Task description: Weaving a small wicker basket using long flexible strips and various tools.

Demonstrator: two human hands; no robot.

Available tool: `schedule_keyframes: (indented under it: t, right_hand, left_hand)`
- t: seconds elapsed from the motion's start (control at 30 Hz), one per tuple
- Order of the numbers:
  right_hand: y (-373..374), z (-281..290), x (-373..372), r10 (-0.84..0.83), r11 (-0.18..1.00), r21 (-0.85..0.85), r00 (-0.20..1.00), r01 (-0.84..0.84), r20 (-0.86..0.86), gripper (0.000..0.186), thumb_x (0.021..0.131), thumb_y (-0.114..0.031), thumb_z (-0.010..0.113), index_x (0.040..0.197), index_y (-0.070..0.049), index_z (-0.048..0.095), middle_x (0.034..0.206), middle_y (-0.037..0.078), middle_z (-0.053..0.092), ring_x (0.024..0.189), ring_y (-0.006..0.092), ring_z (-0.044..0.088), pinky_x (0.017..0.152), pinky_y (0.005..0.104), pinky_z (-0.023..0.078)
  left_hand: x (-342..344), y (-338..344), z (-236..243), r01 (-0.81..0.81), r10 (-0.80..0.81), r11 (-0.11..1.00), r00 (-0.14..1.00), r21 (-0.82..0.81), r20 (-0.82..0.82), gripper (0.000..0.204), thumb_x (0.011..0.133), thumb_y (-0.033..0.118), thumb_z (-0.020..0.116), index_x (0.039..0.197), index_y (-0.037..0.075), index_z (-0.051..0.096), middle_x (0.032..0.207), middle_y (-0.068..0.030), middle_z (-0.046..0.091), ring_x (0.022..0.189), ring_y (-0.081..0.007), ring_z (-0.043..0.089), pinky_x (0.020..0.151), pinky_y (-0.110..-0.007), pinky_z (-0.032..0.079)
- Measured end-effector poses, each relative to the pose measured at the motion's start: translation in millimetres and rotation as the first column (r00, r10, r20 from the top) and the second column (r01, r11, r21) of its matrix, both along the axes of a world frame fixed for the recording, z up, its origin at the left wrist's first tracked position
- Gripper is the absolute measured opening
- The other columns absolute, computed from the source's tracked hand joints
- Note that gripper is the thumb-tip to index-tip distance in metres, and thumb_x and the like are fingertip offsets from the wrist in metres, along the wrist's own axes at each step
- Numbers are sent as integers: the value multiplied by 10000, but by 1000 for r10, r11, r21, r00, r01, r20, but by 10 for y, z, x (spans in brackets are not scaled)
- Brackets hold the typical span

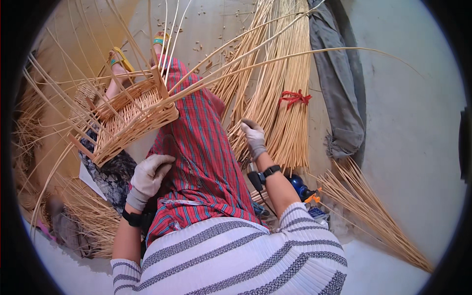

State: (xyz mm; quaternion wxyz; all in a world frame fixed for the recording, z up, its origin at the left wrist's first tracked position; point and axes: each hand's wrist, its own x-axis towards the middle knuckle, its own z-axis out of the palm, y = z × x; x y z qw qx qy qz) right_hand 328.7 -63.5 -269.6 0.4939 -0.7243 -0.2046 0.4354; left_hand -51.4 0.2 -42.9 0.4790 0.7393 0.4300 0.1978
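My gloved left hand rests at my red plaid skirt, fingers curled, their contents hidden. My gloved right hand is raised beside the loose reeds at right of the skirt, fingers curled; I cannot make out anything held. A partly woven wicker basket, with long stakes radiating from it, sits tilted by my legs at upper left, touched by neither hand. A long bundle of pale reeds with a red tie lies just beyond my right hand.
Folded grey cloth runs beside the bundle. More reeds lie at lower right, near a blue object with orange parts. Dark patterned cloth lies under the basket. Cane piles lie left; my sandalled feet are ahead.
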Motion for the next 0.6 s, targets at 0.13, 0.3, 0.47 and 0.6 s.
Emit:
schedule_keyframes:
  t: [0.13,0.3,0.47,0.6]
  right_hand:
    - [-268,729,128,-223,972,35,958,232,-181,565,892,-26,721,1386,-154,478,966,32,703,755,88,635,548,221,485]
    - [-229,1921,-134,-38,989,121,950,79,-310,409,938,-113,689,1318,-104,539,903,4,669,685,63,580,522,198,430]
    - [-32,2784,-1133,519,837,56,756,-545,-400,304,940,-240,706,1156,-40,632,892,20,689,725,103,649,589,222,500]
    - [-34,2830,-1371,971,171,-249,120,-953,207,243,952,-277,680,1065,-64,709,955,70,731,777,125,686,654,279,552]
  left_hand:
    - [22,3,36,90,-92,994,995,59,32,222,868,-11,683,1077,61,698,930,-131,703,859,-298,696,753,-345,540]
    - [65,8,253,46,-20,992,977,-116,212,189,931,13,655,1115,35,692,938,-74,693,813,-163,660,727,-284,518]
    - [375,66,458,195,-52,912,928,-362,369,265,1040,175,548,1232,12,631,1003,-43,662,900,-107,606,800,-264,508]
    - [399,75,480,309,-242,834,949,-456,201,302,1052,240,508,1203,3,616,976,-62,683,886,-141,629,808,-292,516]
